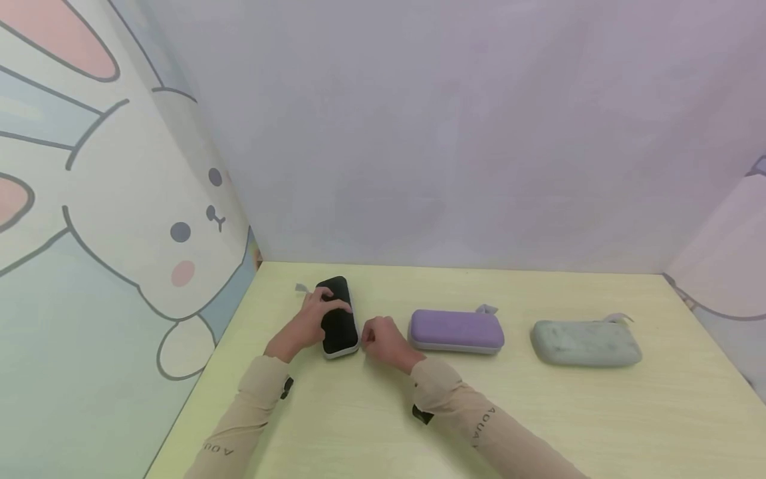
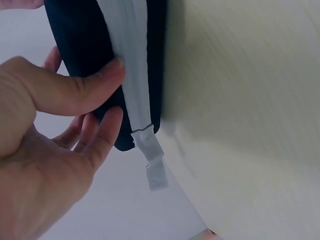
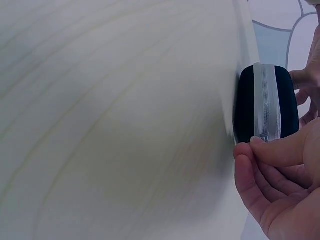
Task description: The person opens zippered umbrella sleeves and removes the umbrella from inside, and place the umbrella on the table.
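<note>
Right hand (image 1: 385, 342): thumb and index fingers (image 3: 244, 172) pinched together at the small metal zip slider (image 3: 265, 136); pull piece hidden in the pinch, exact hold cannot be told.
Left hand (image 1: 306, 324): grasping the black, rounded oblong fabric case (image 1: 340, 329); thumb pressed by the pale grey zip band (image 2: 134, 70), other fingers spread over the black shell.
Black case: left of centre on the pale yellow wood-grain bench (image 1: 347, 426); under left hand, just left of right hand; lifted slightly or lying flat, cannot tell.
Long axis: running away from the person, far end leaning a little left.
Key relation: slider at the case's near right corner, right at the right fingertips; right hand nearer to it, left hand farther up the case.
Grey ribbon tab (image 2: 157, 167): sticking out past the far left end of the zip band, beyond left hand.
Purple oblong case (image 1: 456, 329): just right of right hand, lying crosswise, ribbon tab at far right corner.
Grey-green oblong case (image 1: 586, 343): farther right, also crosswise, well apart from both hands.
Beige sleeves (image 1: 479, 419): both forearms, reaching in from near edge.
Backdrop: plain lilac sheet (image 1: 449, 133) behind, cartoon rabbit panel (image 1: 143, 199) at left.
</note>
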A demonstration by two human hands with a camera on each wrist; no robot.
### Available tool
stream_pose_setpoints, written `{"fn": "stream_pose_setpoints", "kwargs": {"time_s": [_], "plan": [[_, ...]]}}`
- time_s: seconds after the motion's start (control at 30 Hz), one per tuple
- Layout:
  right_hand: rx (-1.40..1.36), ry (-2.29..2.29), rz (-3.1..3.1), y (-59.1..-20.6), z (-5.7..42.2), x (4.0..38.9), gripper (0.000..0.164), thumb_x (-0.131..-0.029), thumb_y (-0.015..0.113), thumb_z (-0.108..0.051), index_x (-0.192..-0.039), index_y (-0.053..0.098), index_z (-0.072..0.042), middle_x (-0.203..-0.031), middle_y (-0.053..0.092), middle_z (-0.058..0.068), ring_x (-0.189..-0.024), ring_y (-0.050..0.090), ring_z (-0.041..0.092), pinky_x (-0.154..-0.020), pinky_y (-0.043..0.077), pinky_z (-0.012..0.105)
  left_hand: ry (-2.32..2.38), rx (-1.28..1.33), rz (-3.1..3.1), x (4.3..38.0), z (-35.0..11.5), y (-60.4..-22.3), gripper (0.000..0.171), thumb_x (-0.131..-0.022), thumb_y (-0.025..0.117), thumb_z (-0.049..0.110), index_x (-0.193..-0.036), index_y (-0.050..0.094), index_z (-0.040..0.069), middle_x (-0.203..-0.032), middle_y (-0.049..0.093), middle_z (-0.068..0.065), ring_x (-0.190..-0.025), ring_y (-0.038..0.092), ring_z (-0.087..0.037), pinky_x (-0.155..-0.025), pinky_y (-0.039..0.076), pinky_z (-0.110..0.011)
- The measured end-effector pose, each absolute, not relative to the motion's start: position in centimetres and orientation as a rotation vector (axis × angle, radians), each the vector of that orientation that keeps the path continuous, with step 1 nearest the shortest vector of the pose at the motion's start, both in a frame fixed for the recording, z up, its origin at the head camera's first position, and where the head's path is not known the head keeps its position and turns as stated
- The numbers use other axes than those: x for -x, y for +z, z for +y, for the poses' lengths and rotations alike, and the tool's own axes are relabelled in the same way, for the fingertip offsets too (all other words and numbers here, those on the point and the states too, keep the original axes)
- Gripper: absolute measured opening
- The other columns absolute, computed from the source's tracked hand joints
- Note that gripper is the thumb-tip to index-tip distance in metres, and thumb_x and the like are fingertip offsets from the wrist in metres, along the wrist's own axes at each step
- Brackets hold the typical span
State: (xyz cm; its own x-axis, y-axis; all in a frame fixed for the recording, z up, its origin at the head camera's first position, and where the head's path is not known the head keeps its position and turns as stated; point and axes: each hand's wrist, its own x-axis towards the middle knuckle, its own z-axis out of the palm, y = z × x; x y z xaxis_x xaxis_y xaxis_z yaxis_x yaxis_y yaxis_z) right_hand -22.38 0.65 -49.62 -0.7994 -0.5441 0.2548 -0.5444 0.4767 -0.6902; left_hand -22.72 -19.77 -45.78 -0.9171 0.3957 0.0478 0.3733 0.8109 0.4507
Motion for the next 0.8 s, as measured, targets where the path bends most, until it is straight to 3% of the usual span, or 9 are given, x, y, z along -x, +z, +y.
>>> {"fn": "stream_pose_setpoints", "kwargs": {"time_s": [0.23,0.53,0.8], "plan": [[-0.981,1.244,-2.71,-49.71,0.94,22.51,0.02,-0.066,0.055,0.015,-0.066,0.066,-0.002,-0.063,0.062,0.001,-0.06,0.051,0.005,-0.054,0.044,0.017,0.716,-0.573,2.961,22.72,-19.45,-45.68,0.072,-0.065,0.053,-0.031,-0.113,0.063,0.022,-0.133,0.032,-0.023,-0.114,0.03,-0.04,-0.049,0.036,-0.025],[-1.007,1.253,-2.69,-49.62,1.49,22.5,0.017,-0.068,0.058,0.014,-0.066,0.068,0.0,-0.068,0.067,0.005,-0.06,0.052,0.006,-0.055,0.045,0.018,0.677,-0.602,3.041,22.74,-19.13,-45.74,0.069,-0.062,0.067,-0.027,-0.111,0.065,0.021,-0.128,0.037,-0.023,-0.114,0.034,-0.041,-0.054,0.044,-0.031],[-0.966,1.252,-2.725,-49.8,1.68,22.47,0.018,-0.068,0.059,0.013,-0.068,0.069,-0.001,-0.068,0.066,0.004,-0.062,0.053,0.006,-0.057,0.046,0.019,0.661,-0.553,3.06,22.44,-18.74,-45.77,0.069,-0.062,0.066,-0.027,-0.113,0.066,0.021,-0.128,0.037,-0.023,-0.113,0.035,-0.041,-0.049,0.041,-0.029]]}}
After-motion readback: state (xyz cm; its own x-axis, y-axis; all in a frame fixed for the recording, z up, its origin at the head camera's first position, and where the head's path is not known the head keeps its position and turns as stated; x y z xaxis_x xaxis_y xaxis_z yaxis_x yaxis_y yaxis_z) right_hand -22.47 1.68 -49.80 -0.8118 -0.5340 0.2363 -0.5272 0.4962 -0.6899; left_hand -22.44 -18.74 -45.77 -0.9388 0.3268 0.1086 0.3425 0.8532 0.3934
